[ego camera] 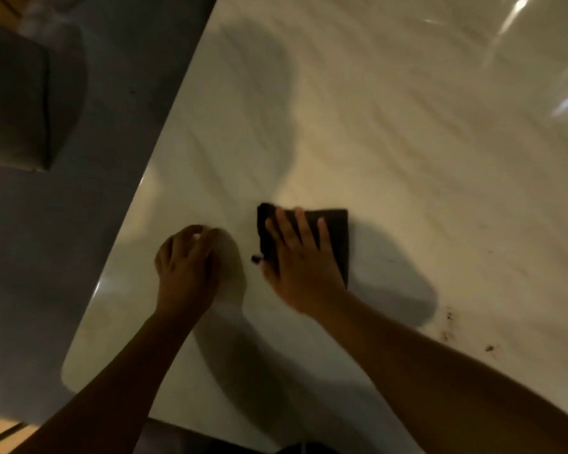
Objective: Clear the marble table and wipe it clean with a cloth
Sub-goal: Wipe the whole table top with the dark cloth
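Head view: white marble table with faint grey veining (pixel 391 142), its left edge running diagonally across frame. Dark folded rectangular cloth (pixel 333 231) lies flat on the marble near the middle of frame. Far edge runs left to right, right edge runs toward the person; long axis unclear, as the near part is covered. Right hand (pixel 297 263) presses flat on the cloth, fingers straight, spread, pointing away from the person. Left hand (pixel 186 260) is just beside it on bare marble, fingers curled under, nothing seen in them. Dark brown specks (pixel 449 326) sit right of the right forearm. Grey floor (pixel 95 191) beyond the table's left edge.
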